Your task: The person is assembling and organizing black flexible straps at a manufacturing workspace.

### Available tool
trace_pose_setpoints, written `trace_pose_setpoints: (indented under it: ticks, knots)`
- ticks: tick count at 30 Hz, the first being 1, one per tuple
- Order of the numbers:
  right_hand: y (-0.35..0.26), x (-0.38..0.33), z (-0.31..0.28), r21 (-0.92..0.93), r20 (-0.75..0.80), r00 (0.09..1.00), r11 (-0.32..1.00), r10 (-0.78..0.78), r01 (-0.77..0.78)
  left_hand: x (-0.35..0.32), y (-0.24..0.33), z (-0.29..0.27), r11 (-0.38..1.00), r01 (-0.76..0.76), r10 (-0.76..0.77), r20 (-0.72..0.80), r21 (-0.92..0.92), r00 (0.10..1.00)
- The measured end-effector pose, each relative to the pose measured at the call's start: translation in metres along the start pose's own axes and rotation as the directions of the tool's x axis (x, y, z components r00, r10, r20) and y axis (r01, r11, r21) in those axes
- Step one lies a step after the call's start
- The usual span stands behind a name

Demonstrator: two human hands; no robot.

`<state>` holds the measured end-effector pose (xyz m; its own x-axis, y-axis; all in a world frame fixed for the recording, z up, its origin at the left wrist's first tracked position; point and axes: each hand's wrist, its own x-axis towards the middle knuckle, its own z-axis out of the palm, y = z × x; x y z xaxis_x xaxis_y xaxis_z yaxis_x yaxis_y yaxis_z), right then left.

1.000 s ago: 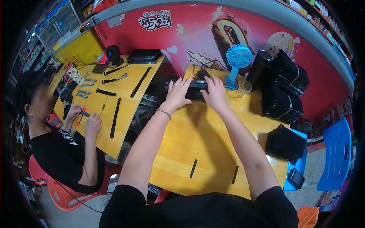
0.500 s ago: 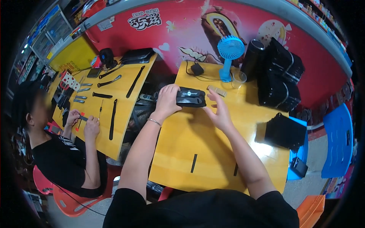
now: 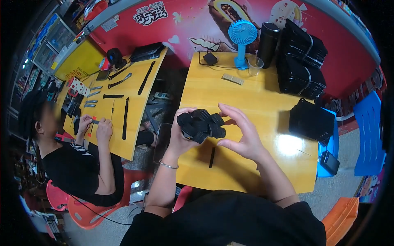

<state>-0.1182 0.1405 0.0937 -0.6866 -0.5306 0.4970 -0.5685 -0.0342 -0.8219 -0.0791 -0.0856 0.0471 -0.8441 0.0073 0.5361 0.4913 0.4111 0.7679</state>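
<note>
My left hand [image 3: 179, 138] is wrapped round a bundle of black folded straps [image 3: 200, 125], holding it above the table with its looped ends facing up. To the right of the bundle, my right hand [image 3: 245, 137] is open, thumb and fingers apart and curved toward it. Whether a fingertip touches the straps is hard to tell. Below the bundle, a short black strip [image 3: 212, 157] lies on the yellow table [image 3: 197, 88]. A second dark strip is mostly hidden by my right forearm.
A blue handheld fan [image 3: 242, 37], a clear cup [image 3: 255, 67], a black bottle [image 3: 269, 43] and tied black stacks [image 3: 301, 78] stand at the back. A black box-shaped stack [image 3: 312, 121] sits right, by a blue chair. At the left table, a co-worker [image 3: 69, 164] handles a small strip among black straps.
The bundle has come nearer to me and turned from lying lengthwise to showing its looped ends. My right hand has come nearer too and stays open. The view has shifted slightly.
</note>
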Motion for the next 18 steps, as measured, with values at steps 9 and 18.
trace_pose_setpoints:
  ticks: [9,18]
  knots:
    - [-0.017,-0.018,-0.01,-0.019,0.052,0.997,0.998,-0.057,0.058,-0.02,0.021,0.009,0.988,0.057,-0.051,0.044,-0.143,0.998]
    - [-0.037,-0.016,-0.013,-0.048,0.078,0.992,0.993,-0.1,0.104,-0.025,0.031,0.011,0.986,0.058,-0.048,0.069,-0.156,0.996]
